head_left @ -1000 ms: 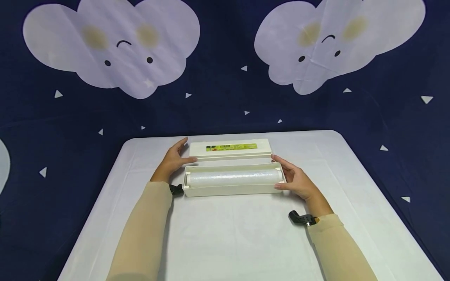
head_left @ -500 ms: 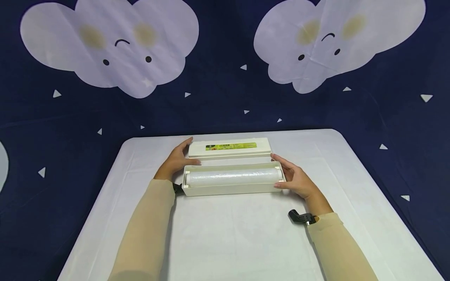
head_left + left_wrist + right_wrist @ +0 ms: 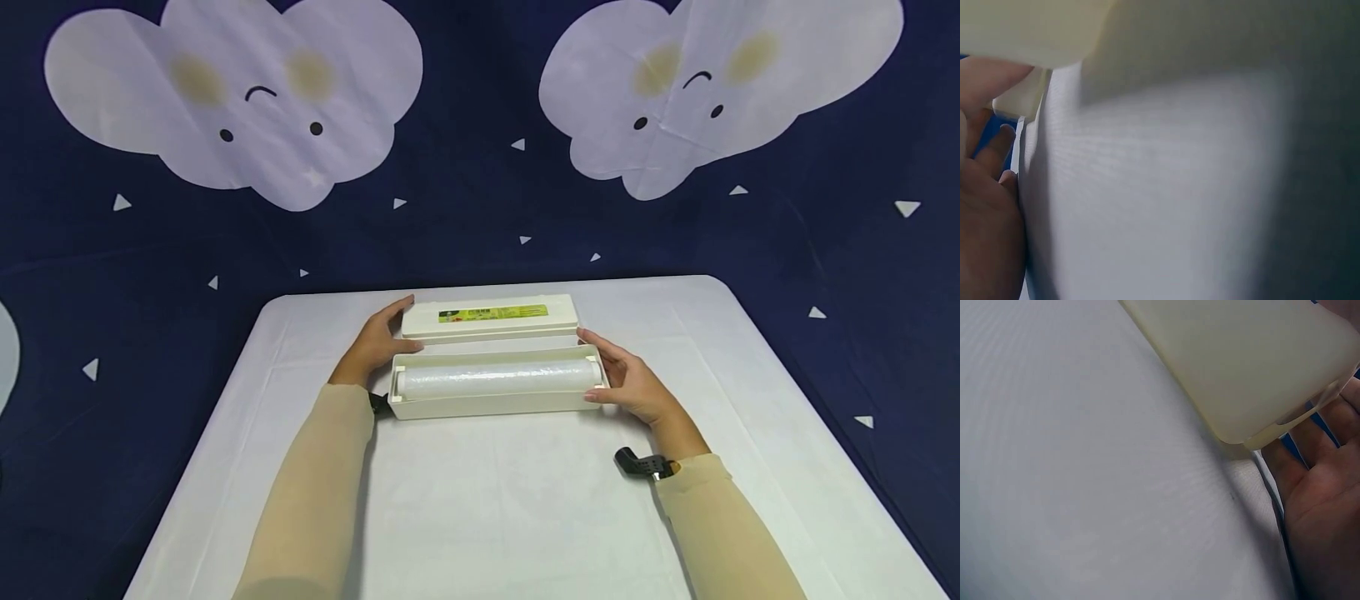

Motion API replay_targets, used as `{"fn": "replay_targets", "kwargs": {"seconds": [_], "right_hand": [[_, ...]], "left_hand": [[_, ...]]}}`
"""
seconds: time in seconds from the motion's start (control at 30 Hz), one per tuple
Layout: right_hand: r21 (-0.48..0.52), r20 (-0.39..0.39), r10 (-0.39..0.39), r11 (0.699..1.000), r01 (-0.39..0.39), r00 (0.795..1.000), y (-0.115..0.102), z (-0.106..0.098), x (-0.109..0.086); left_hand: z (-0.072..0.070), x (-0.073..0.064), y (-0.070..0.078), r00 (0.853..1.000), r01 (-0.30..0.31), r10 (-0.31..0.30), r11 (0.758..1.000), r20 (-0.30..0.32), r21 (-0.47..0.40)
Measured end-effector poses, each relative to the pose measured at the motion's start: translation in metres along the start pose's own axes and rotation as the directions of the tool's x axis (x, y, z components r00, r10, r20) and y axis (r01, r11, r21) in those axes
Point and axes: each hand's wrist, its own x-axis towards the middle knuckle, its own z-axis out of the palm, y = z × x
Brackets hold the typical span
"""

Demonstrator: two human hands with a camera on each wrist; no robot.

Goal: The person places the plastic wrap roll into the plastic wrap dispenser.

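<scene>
An uncovered cream box (image 3: 487, 406) lies lengthwise on the white-covered table, a roll of cling film (image 3: 498, 379) inside it. Just behind sits its lid (image 3: 491, 327), bearing a yellow-green label (image 3: 493, 313). My left hand (image 3: 372, 340) is at the lid's left end with thumb and fingers spread; whether they touch it is hard to tell. At the box's right end, my right hand (image 3: 636, 387) holds it, thumb on the front wall and other fingers around the far side. The right wrist view shows the box end (image 3: 1260, 369) against those fingers (image 3: 1316, 440).
The white table (image 3: 495, 508) has rounded far corners. A dark blue cloth (image 3: 480, 225) with clouds and small triangles hangs behind it. Each wrist carries a black camera mount, the right one (image 3: 643, 464) showing more fully.
My left hand has shifted slightly right, closer to the lid's end. My right hand, the box and the roll stay nearly where they were.
</scene>
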Motion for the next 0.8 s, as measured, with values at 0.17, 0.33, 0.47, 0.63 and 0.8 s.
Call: {"fn": "replay_targets", "kwargs": {"seconds": [0.17,0.33,0.47,0.63,0.8], "right_hand": [[0.0,0.006,-0.008,1.0,0.008,1.0,-0.0005,0.001,0.0007],[-0.003,0.011,-0.01,1.0,0.01,1.0,0.0003,0.0011,0.0004],[-0.009,0.007,-0.006,1.0,0.006,1.0,0.001,0.0006,-0.0002],[-0.02,0.005,-0.011,1.0,0.011,1.0,0.0012,0.0002,-0.0001],[-0.011,0.008,-0.007,1.0,0.008,1.0,0.0014,-0.0001,-0.0002]], "left_hand": [[-0.0014,-0.0015,-0.0015,1.0,0.002,-0.003,0.998,-0.02,-0.066],[-0.0015,-0.0016,-0.0038,0.999,-0.032,0.026,0.986,-0.037,-0.164],[-0.0016,-0.0023,-0.0033,0.997,-0.064,0.055,0.978,-0.048,-0.199],[-0.0038,-0.0037,-0.0021,0.995,-0.095,0.083,0.958,-0.057,-0.27],[-0.0061,-0.0074,-0.0034,0.996,-0.075,0.057,0.944,-0.065,-0.32]]}}
